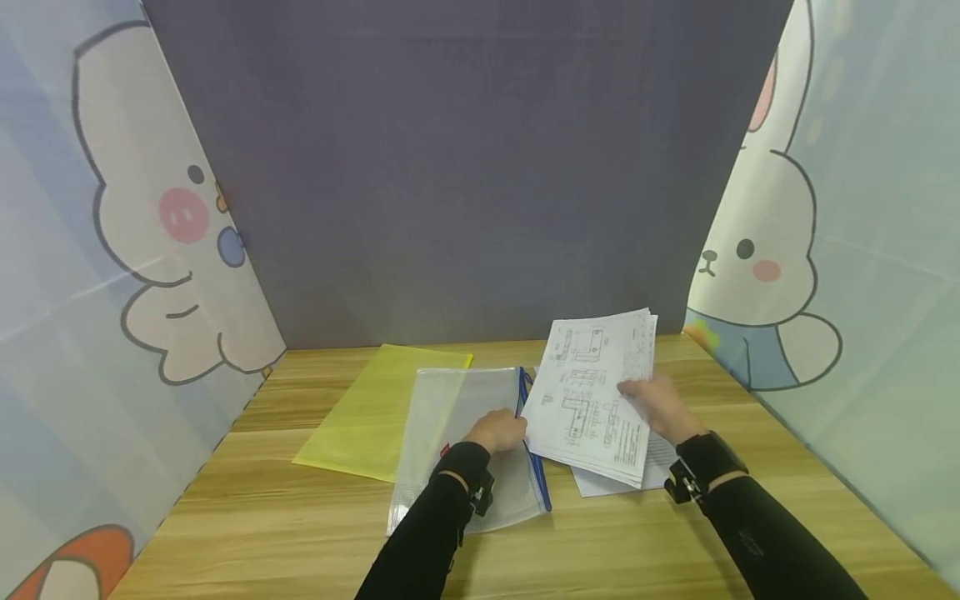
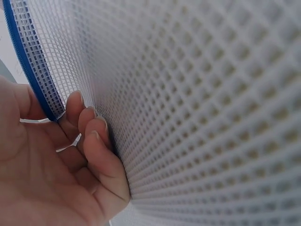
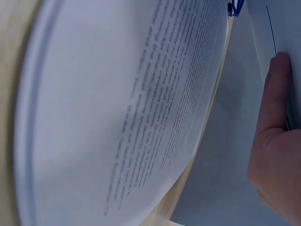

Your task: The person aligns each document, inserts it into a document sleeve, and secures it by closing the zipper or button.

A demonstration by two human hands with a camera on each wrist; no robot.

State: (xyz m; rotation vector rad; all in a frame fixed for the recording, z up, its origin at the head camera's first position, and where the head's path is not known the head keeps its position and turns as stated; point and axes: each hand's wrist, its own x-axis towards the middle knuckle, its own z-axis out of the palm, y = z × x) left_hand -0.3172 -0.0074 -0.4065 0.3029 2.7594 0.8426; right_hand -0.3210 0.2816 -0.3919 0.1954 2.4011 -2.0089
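Observation:
My left hand (image 1: 497, 431) grips the blue-zipped edge of a clear mesh zip pouch (image 1: 463, 396), which lies on the table. Close up in the left wrist view, the fingers (image 2: 101, 153) curl at the blue zip (image 2: 29, 70), against the white grid of the mesh. With my right hand (image 1: 662, 406) I hold several sheets of paper (image 1: 581, 379) by their right side, tilted above the table. Technical drawings cover the top sheet. The lower left of the sheets reaches the pouch's zip edge; whether any paper is inside the opening I cannot tell. Part of the right hand's grip is hidden behind the sheets.
Beneath the held sheets lies more paper (image 1: 600, 485), printed with lines of text in the right wrist view. A yellow translucent pouch (image 1: 360, 412) lies at the left, partly under the mesh pouch. A dark grey panel (image 1: 480, 183) stands behind the wooden table (image 1: 300, 533).

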